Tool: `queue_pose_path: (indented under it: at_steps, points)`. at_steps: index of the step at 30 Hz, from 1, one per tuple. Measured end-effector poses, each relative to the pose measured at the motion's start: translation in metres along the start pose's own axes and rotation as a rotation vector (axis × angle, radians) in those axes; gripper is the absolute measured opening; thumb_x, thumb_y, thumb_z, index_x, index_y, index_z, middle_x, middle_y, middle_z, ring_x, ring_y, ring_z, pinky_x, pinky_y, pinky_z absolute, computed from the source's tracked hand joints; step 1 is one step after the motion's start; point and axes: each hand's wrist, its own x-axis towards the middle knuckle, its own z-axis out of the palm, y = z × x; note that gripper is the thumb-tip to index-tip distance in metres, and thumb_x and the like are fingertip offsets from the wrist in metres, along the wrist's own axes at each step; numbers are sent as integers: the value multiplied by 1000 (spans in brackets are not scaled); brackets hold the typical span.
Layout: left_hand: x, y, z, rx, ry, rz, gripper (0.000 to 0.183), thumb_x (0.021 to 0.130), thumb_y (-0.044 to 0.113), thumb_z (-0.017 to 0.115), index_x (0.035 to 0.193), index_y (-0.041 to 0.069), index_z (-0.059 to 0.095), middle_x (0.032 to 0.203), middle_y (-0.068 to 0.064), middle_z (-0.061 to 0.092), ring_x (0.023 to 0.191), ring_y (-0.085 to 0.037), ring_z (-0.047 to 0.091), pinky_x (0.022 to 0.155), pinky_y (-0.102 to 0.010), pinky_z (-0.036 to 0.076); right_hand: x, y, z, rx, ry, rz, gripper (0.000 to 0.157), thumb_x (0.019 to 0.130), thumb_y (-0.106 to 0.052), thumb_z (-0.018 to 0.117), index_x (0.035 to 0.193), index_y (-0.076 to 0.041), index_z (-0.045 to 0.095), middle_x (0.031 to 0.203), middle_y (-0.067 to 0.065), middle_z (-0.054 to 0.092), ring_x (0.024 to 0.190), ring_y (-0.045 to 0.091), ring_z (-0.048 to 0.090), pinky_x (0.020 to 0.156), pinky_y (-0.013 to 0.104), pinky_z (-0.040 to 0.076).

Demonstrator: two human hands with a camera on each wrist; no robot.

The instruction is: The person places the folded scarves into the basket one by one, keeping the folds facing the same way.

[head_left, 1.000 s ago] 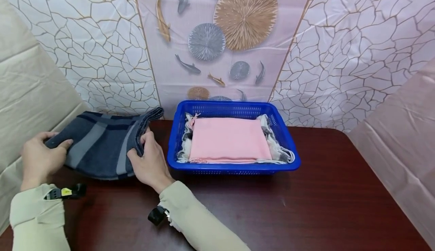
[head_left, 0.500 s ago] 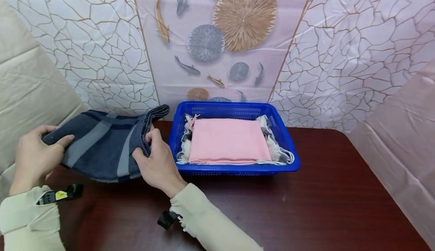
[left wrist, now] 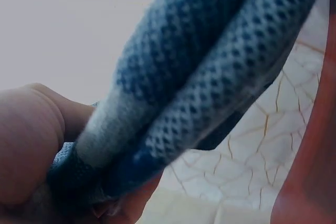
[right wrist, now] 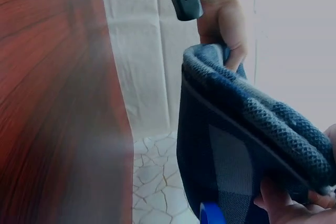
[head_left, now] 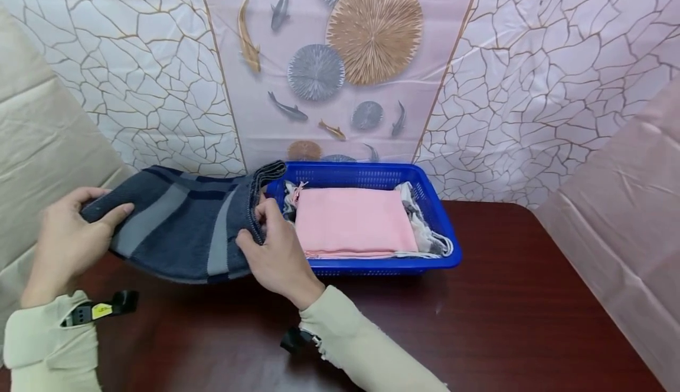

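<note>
A folded dark blue-grey scarf (head_left: 186, 226) with lighter grey stripes is held above the table, its middle sagging. My left hand (head_left: 74, 232) grips its left end, thumb on top. At the right end, where the layered edges stand up, my right hand (head_left: 278, 250) pinches the scarf. Those edges overlap the left rim of a blue plastic basket (head_left: 372, 264) from my viewpoint. Close up in the left wrist view, the knit scarf (left wrist: 210, 72) shows two thick folds. In the right wrist view, both hands hold the scarf (right wrist: 210, 108) at opposite ends.
Inside the basket lies a folded pink scarf (head_left: 353, 218) with fringe, on top of a white and grey fringed cloth (head_left: 425, 235). The dark red-brown table (head_left: 510, 297) extends right and forward. Patterned cloth (head_left: 494, 85) hangs behind it.
Both hands have carried the striped scarf right, towards the basket, and its right end has come over the basket's left corner in view. The head view has shifted slightly.
</note>
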Motion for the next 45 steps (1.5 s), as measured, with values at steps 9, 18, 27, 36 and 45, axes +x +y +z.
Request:
queue_pose_path:
  at_steps: [9,18,27,36,45]
  points:
    - [-8,26,12,-135,-27,48,49,97,43,67,130,7,60,125,-11,58,88,3,49,70,-17,41,-8,7,-38,-9,25,-15,20,97,-15,57,102,-10,38,102,6,59,92,13,52,73,28,35]
    - [-15,43,15,-196,-2,107,41,95,34,72,125,7,63,97,19,56,81,7,53,69,-12,43,-13,12,-69,67,-12,-10,19,98,-9,57,100,-9,38,91,3,55,71,10,42,68,25,38]
    - [-22,65,33,-230,23,124,42,96,34,71,127,6,62,119,-3,61,90,3,51,74,-15,42,-13,22,-95,104,50,-19,24,92,-2,56,92,-7,33,160,4,43,130,9,56,79,30,38]
    - [-32,88,48,-351,49,105,33,94,30,74,119,11,65,114,4,62,99,-1,56,79,-14,44,-9,23,-118,218,48,29,11,94,0,51,93,-7,43,155,5,50,132,16,60,66,33,56]
    - [-39,113,58,-397,56,103,33,94,27,74,120,8,64,114,0,63,94,-2,58,76,-15,46,-8,22,-137,202,146,20,10,92,-1,50,87,-7,44,131,11,66,107,19,69,61,36,56]
